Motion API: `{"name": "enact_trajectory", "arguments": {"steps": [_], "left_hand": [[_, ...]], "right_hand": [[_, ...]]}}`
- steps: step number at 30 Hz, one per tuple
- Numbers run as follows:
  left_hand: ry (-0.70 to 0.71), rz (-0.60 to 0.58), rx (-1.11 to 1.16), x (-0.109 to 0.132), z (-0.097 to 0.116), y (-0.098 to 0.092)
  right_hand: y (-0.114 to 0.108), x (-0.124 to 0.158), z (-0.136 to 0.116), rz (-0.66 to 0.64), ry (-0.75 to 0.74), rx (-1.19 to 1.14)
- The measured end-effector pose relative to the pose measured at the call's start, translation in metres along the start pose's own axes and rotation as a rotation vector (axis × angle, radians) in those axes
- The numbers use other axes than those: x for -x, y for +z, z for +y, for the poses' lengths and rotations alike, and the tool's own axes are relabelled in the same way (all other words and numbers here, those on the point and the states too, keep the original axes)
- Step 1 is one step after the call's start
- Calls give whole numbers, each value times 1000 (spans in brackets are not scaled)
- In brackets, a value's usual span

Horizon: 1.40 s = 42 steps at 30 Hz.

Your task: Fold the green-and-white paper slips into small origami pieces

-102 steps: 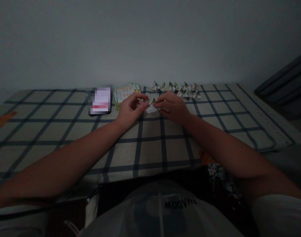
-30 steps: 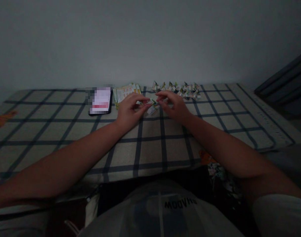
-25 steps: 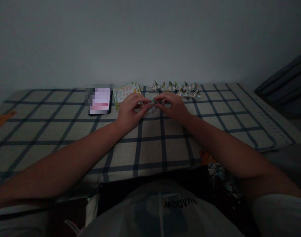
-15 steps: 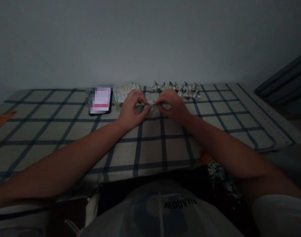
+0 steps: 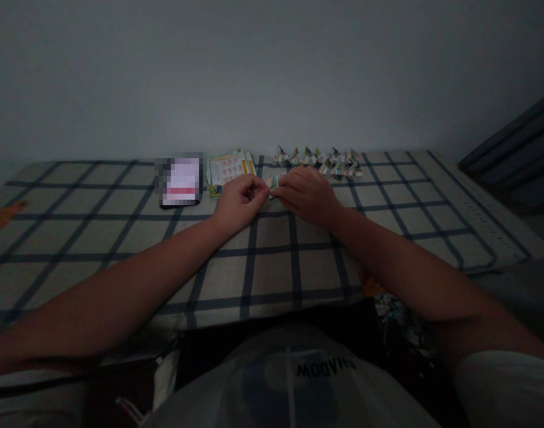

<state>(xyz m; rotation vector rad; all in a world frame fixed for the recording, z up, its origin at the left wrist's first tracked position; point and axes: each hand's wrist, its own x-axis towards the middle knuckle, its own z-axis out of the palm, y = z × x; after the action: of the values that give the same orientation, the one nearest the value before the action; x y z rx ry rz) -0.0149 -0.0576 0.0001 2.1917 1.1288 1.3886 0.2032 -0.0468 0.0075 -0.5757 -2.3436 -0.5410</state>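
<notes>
My left hand (image 5: pixel 241 199) and my right hand (image 5: pixel 308 195) meet over the checked cloth (image 5: pixel 272 249), both pinching a small folded piece of printed paper (image 5: pixel 274 181) between their fingertips. The paper shows only as a pale sliver between the two hands. A stack of flat printed paper slips (image 5: pixel 229 169) lies just behind my left hand. A row of several finished folded paper pieces (image 5: pixel 320 157) lies along the back edge behind my right hand.
A phone with a lit screen (image 5: pixel 181 181) lies left of the paper slips. A plain wall rises right behind the surface. A dark slatted thing (image 5: pixel 512 154) stands at the far right. More folded paper pieces (image 5: pixel 399 321) lie by my right elbow.
Both hands have drawn closer together and curled tighter on the paper piece. It has turned between the fingertips and now sits a little higher, nearer the paper slips.
</notes>
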Motion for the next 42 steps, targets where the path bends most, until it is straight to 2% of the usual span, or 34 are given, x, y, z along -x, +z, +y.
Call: {"name": "enact_trajectory", "arguments": {"steps": [4,12,18,28,37,42], "left_hand": [[-68,11,96,0,0,0],[-99,38,157,1,4,1],[-142,-13,239,0,2,2],[-77,59,111,3,0,3],[-64,67,88,4,-1,4],[5,63,46,3,2,0]], "right_hand": [[1,0,1,24,-27,41],[1,1,1,9,-42,37],[2,1,2,-38,-10,-9],[1,-3,-3,-106,-1,52],[0,-3,-2,-117,-37,56],[2,-2,-1,-23,-45,32]]}}
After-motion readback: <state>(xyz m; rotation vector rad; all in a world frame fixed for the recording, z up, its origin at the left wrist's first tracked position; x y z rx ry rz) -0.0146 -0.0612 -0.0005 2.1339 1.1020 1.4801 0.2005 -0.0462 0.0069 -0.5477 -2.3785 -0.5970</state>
